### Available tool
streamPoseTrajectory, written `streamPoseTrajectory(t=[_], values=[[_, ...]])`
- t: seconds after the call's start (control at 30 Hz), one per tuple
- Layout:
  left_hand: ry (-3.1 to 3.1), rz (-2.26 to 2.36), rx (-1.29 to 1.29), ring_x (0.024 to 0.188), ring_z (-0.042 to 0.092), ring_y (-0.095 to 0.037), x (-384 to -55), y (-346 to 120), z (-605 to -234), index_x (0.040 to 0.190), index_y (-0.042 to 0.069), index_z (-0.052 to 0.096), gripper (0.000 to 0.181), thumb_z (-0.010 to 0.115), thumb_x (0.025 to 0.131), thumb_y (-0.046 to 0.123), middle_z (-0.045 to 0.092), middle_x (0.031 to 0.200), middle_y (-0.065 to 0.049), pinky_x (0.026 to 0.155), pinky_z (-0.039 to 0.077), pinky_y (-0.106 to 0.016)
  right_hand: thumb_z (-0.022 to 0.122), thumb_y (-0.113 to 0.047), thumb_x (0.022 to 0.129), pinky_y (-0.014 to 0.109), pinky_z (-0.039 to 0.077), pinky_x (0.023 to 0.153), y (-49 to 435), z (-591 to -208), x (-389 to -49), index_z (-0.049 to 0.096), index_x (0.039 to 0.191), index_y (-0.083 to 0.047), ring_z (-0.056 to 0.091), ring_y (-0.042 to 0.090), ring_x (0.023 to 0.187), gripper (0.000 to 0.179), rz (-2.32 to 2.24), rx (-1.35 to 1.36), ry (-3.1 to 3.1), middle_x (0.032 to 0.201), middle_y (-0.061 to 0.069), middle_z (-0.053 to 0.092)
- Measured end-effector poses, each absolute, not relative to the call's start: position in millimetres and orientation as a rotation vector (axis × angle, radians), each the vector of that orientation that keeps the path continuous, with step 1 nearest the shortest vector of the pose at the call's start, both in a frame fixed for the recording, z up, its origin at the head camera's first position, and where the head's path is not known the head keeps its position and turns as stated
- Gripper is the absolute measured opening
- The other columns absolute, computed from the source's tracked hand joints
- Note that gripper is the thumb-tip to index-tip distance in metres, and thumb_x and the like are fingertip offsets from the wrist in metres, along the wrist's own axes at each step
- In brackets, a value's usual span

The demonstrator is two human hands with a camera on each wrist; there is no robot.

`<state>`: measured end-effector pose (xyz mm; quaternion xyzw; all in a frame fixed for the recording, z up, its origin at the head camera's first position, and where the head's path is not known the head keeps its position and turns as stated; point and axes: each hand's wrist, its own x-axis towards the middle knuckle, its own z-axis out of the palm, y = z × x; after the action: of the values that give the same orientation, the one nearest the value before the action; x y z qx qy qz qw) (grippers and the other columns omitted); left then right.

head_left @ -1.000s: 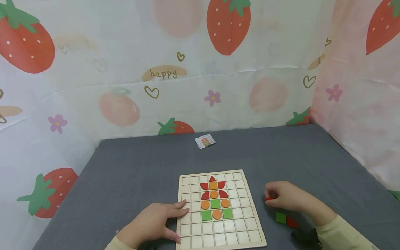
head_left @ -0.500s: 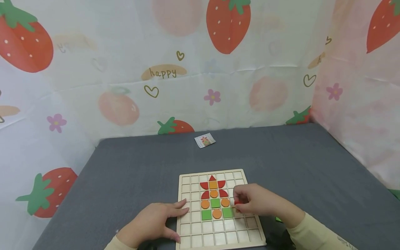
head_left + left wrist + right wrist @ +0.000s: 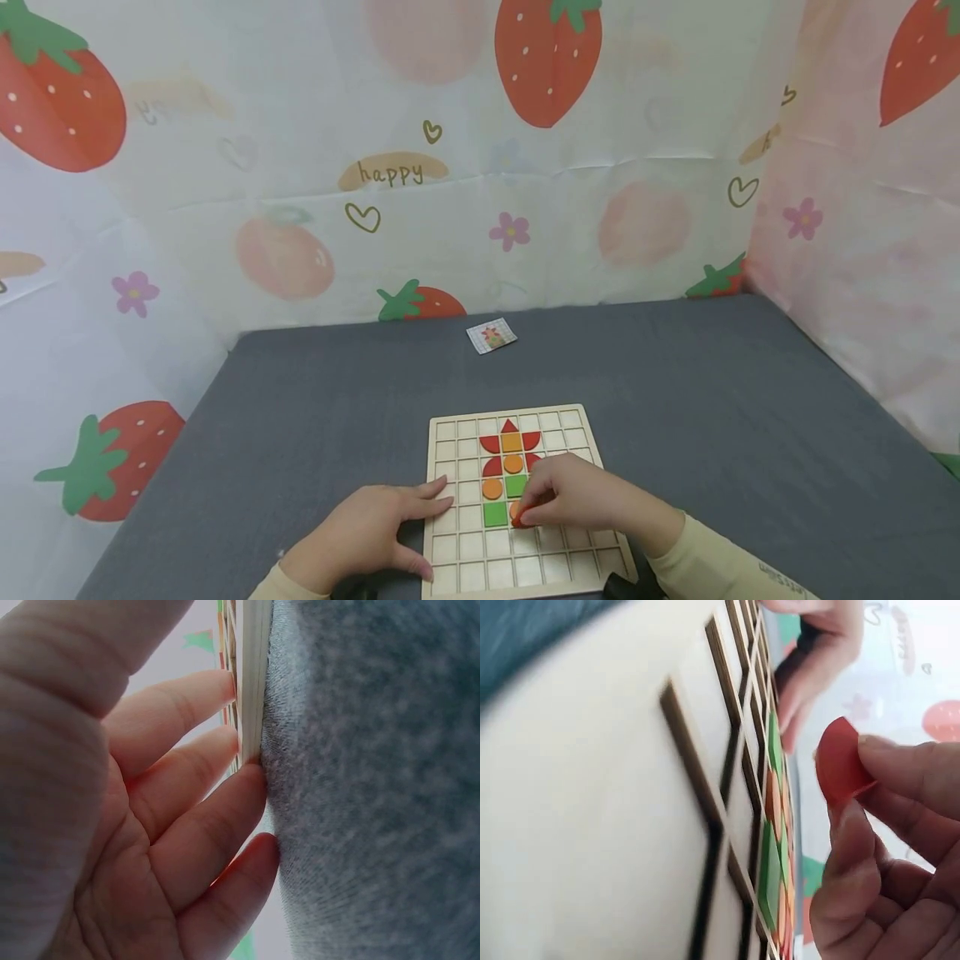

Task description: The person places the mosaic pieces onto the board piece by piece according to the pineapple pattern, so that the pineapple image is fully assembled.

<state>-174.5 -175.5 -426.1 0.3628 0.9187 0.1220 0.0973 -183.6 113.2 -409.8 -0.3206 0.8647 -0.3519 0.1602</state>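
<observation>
A wooden grid board [image 3: 468,577] lies on the table, with flat red, orange and green pieces set in its cells. Among them are a red triangle [image 3: 508,426], an orange square [image 3: 511,442], orange discs [image 3: 492,489] and green squares [image 3: 495,514]. My left hand [image 3: 375,521] rests at the board's left edge, fingers spread and touching the rim. Between thumb and fingertips, my right hand [image 3: 573,496] pinches a red quarter-circle tile [image 3: 841,761] just above the board's lower middle. That hand covers some pieces on the right of the pattern.
A small picture card [image 3: 492,336] showing a similar coloured pattern lies farther back on the grey tablecloth [image 3: 337,392]. Behind it hangs a curtain [image 3: 285,125] printed with strawberries, and another pinkish one stands along the right side.
My right hand has carried the red quarter-circle tile leftward from the table at the right of the board to over its lower middle. The left hand has stayed in place.
</observation>
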Motion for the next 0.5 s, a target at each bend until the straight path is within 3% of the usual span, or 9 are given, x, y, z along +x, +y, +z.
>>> streamPoseTrajectory(t=[0.3,0.5], values=[[2.716,0.369,1.065,0.118,0.05,-0.012,-175,-175,-426,0.133,0.028,0.049,0.083,0.058,0.062,0.071,0.043,0.139,0.005,0.09,0.044,-0.034,0.069,-0.007,0.076,0.019,0.042,0.053,93,-415,-176,0.06,0.064,-0.017,0.048,0.0,0.054,0.018,-1.033,-0.809,2.446,0.057,-0.012,0.055],[2.73,0.367,1.06,0.117,0.051,-0.011,-174,-175,-426,0.132,0.028,0.05,0.083,0.059,0.062,0.071,0.044,0.138,0.005,0.089,0.044,-0.033,0.068,-0.008,0.076,0.019,0.039,0.051,83,-413,-171,0.059,0.061,-0.017,0.044,0.0,0.054,0.02,-1.022,-0.787,2.478,0.054,-0.012,0.05]])
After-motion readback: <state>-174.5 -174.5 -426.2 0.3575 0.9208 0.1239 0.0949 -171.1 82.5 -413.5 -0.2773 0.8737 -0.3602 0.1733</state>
